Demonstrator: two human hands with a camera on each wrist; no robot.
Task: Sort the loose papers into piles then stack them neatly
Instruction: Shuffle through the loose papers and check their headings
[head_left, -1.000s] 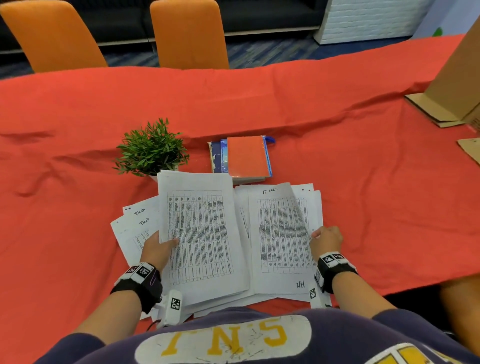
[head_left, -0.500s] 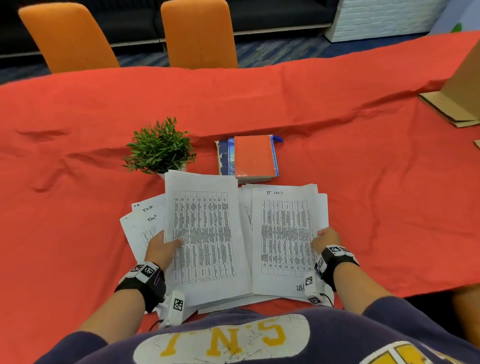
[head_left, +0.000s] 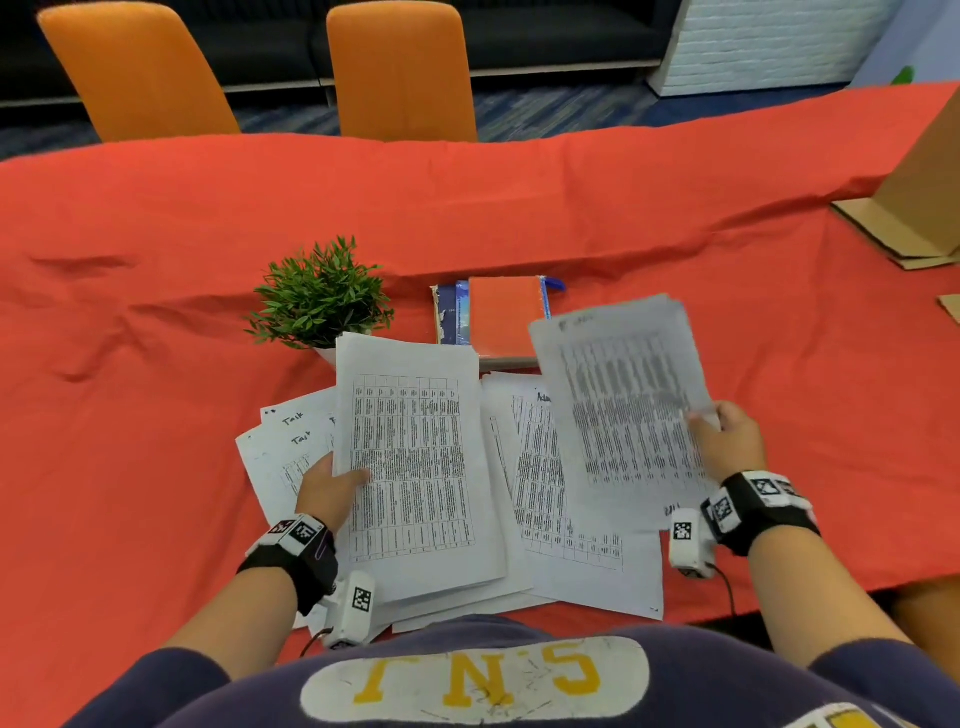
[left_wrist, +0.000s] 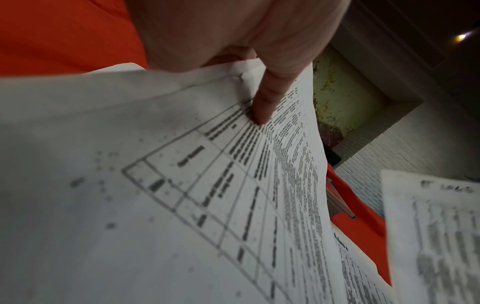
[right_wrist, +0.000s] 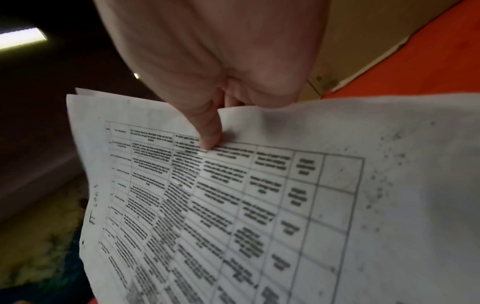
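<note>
On the near edge of the red worktop (head_left: 156, 338) the papers (head_left: 566, 519) lie fanned in overlapping heaps, just in front of a plant (head_left: 319, 293) and some books (head_left: 498, 317). Left hand (head_left: 330, 486) pinches the left edge of a printed table sheet (head_left: 410, 467), thumb on top and fingers beneath, its far end tilted up off the heap; the left wrist view shows the thumb (left_wrist: 270, 98) pressed on the print. Right hand (head_left: 727, 441) pinches a second sheaf (head_left: 618, 400) by its right edge and holds it clear of the worktop, blurred; the right wrist view shows more than one sheet edge under the thumb (right_wrist: 207, 131). Sorting looks to be in hand, with no square pile yet made. Next, each held sheet probably needs setting on its own heap by heading, well apart from the others, leaving the handwritten sheets at the left to be gathered afterwards.
</note>
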